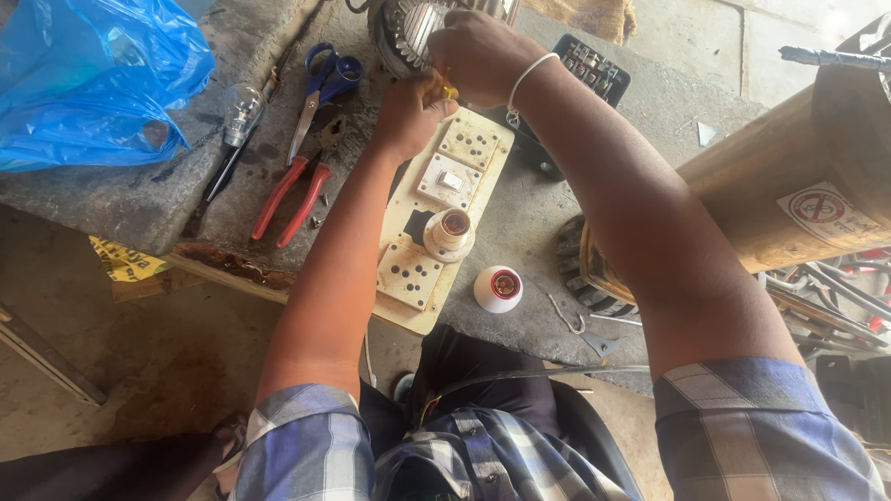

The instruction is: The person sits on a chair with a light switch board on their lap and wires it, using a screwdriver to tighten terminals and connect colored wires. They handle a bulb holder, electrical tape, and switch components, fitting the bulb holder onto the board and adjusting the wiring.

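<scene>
— Looking down at the switchboard [445,218], where were the hands?

— Both met just past its far end. The left hand [408,116] was curled, fingertips pinched on a small yellow piece [449,91] right at the board's top edge. The right hand [478,51] was closed over the same spot from above, knuckles up; whether it gripped that piece too or something under it, I could not tell. It wore a thin white bangle [531,76] at the wrist.

— And what sat on the board itself?

— From the far end to the near: a socket plate, a white switch [450,180], a lamp holder [449,232] standing upright, then another socket plate. A second, loose white lamp holder [498,289] lay on the bench just to the right of the board's near end, apart from it.

— Anything beyond the board?

— A ribbed metal motor housing [404,32] lay directly beyond its far end, touching or nearly touching the right hand. To the left of the board lay red-handled pliers [292,199], blue-handled scissors [320,88] and a clear bulb [241,107]; farther left still, a blue plastic bag [93,79]. To the right of the board stood a large brown cylinder [789,186].
</scene>
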`<action>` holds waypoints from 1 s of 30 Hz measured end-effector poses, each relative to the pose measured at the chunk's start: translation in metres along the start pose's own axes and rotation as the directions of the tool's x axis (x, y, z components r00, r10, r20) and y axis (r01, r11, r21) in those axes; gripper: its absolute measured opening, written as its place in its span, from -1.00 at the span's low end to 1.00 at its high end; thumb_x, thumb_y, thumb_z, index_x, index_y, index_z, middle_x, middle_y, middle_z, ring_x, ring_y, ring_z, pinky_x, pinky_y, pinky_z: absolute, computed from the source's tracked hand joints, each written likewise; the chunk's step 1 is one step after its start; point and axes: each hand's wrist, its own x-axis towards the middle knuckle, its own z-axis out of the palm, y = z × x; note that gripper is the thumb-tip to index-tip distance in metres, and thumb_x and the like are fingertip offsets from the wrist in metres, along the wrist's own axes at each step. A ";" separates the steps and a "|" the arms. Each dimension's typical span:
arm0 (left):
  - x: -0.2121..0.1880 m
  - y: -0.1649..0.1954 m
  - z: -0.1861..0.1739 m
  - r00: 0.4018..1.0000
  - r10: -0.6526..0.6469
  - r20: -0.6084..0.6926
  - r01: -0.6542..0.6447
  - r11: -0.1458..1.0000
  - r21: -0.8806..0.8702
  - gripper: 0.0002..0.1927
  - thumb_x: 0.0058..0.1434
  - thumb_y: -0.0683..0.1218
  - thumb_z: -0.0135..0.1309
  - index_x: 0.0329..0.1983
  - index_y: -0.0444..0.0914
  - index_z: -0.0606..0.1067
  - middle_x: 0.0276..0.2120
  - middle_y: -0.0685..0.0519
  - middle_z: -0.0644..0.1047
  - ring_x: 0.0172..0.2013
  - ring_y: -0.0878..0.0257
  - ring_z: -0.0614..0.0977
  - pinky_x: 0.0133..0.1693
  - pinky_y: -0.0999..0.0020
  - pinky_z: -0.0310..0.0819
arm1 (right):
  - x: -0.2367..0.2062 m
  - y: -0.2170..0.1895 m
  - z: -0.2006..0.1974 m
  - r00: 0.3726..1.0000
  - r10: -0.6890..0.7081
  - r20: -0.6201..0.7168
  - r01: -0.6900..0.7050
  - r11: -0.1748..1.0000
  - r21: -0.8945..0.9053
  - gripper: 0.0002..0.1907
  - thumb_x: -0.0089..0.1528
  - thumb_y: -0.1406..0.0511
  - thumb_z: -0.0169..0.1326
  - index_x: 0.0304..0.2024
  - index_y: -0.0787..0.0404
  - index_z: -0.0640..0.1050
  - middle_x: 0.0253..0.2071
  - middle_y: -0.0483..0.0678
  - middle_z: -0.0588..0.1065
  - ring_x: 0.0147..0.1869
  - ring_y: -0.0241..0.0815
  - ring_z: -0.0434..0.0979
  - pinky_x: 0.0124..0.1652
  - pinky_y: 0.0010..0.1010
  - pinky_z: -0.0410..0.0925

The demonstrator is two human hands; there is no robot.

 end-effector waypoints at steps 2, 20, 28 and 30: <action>0.000 0.000 -0.001 1.000 -0.029 -0.005 0.029 1.000 0.010 -0.87 0.24 -0.12 0.26 -0.20 -0.26 0.61 -0.28 0.03 0.68 -0.25 0.27 0.72 -0.17 0.34 0.58 | -0.003 0.001 -0.002 0.997 0.004 -0.080 0.011 0.983 0.185 -0.85 -0.04 0.42 0.26 -0.38 0.20 0.65 -0.16 0.10 0.53 -0.06 0.07 0.59 -0.20 -0.15 0.48; 0.000 0.007 0.008 0.993 -0.045 -0.105 0.067 0.974 0.216 -0.75 0.23 -0.06 0.31 -0.19 -0.29 0.54 -0.31 -0.01 0.67 -0.30 0.20 0.71 -0.22 0.31 0.59 | 0.005 0.000 -0.003 0.915 0.266 0.304 -0.182 0.944 -0.276 -0.90 0.24 0.32 0.23 -0.20 0.18 0.64 -0.13 0.03 0.57 0.07 0.04 0.57 -0.03 -0.15 0.47; 0.001 0.008 0.002 0.948 -0.314 0.052 0.301 0.938 0.170 -0.77 0.42 0.03 0.17 -0.12 -0.24 0.63 -0.30 0.04 0.70 -0.31 0.26 0.72 -0.20 0.33 0.60 | -0.003 -0.009 -0.007 0.993 0.112 0.040 -0.116 0.986 0.116 -0.67 0.05 0.21 0.34 -0.13 0.08 0.64 -0.14 0.07 0.55 -0.04 0.01 0.57 -0.17 -0.14 0.43; 0.001 0.009 0.007 0.996 -0.063 -0.058 0.074 0.977 0.201 -0.73 0.23 -0.03 0.28 -0.10 -0.28 0.58 -0.28 -0.02 0.67 -0.30 0.20 0.70 -0.23 0.29 0.57 | -0.002 -0.008 -0.006 0.974 0.179 0.140 -0.178 0.984 -0.022 -0.72 0.14 0.16 0.33 -0.14 0.09 0.63 -0.16 0.06 0.55 -0.02 0.03 0.57 -0.16 -0.12 0.43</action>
